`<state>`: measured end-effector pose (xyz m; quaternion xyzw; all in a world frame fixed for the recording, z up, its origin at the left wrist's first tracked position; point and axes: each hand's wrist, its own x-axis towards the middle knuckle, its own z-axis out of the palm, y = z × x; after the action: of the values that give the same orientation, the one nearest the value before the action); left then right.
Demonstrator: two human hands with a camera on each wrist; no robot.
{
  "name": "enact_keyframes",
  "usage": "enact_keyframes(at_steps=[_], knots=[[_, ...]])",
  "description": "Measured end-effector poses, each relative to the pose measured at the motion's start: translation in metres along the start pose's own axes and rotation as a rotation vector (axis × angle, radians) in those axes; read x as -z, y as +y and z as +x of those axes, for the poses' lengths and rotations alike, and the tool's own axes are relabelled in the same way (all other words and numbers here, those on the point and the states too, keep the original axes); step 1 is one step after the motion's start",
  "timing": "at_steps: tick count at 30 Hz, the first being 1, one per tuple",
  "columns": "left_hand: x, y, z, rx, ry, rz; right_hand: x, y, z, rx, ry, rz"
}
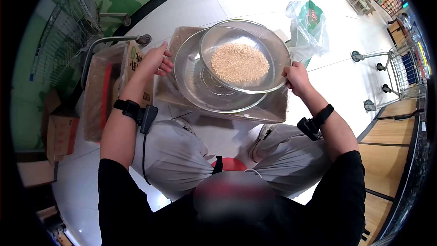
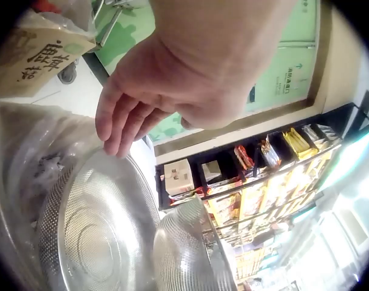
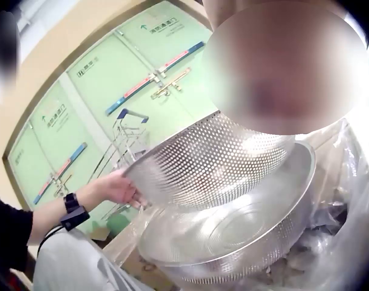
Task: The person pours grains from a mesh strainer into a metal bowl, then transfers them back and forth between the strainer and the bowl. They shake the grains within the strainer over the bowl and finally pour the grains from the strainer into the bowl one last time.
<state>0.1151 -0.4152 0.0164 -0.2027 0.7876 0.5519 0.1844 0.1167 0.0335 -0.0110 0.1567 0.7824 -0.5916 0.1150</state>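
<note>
A shiny perforated steel colander [image 1: 278, 61] holds a mound of small pale tan grains [image 1: 240, 62]. My right hand [image 1: 298, 78] grips its rim on the right, and it tilts above a second, wider steel colander [image 1: 189, 79]. In the right wrist view the upper colander's holed wall [image 3: 209, 163] slants over the lower one [image 3: 233, 267], while a blurred patch covers part of the scene. My left hand [image 1: 155, 63] holds nothing; its fingers [image 2: 115, 124] hang relaxed close to the lower colander's rim, at the left side.
A plastic-lined box [image 1: 273, 115] sits under the colanders. To its left is an open carton [image 1: 94, 105], with a wire trolley [image 1: 68, 32] behind. A plastic bag [image 1: 296, 27] stands on the floor at back right; a wheeled cart [image 1: 396, 70] is farther right.
</note>
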Motion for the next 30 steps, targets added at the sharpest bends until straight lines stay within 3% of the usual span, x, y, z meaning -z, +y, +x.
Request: enact_keyframes(at_steps=[4, 8, 11, 15, 27, 30], knots=[[-0.004, 0.004, 0.001, 0.010, -0.007, 0.029, -0.016, -0.017, -0.031, 0.055, -0.053, -0.144], [-0.009, 0.000, 0.001, 0.025, -0.010, 0.031, 0.001, 0.005, 0.002, 0.145, 0.042, -0.108], [-0.018, 0.004, 0.000, 0.016, -0.052, 0.057, -0.014, -0.011, -0.030, 0.130, 0.011, -0.196], [-0.022, 0.002, -0.003, 0.027, -0.060, 0.111, -0.004, -0.011, -0.013, 0.091, 0.026, -0.035], [-0.023, 0.006, -0.003, 0.001, -0.075, 0.087, -0.012, -0.012, -0.025, 0.076, -0.025, -0.070], [-0.021, 0.002, -0.004, 0.001, -0.069, 0.085, -0.004, 0.002, -0.003, 0.073, 0.078, -0.016]])
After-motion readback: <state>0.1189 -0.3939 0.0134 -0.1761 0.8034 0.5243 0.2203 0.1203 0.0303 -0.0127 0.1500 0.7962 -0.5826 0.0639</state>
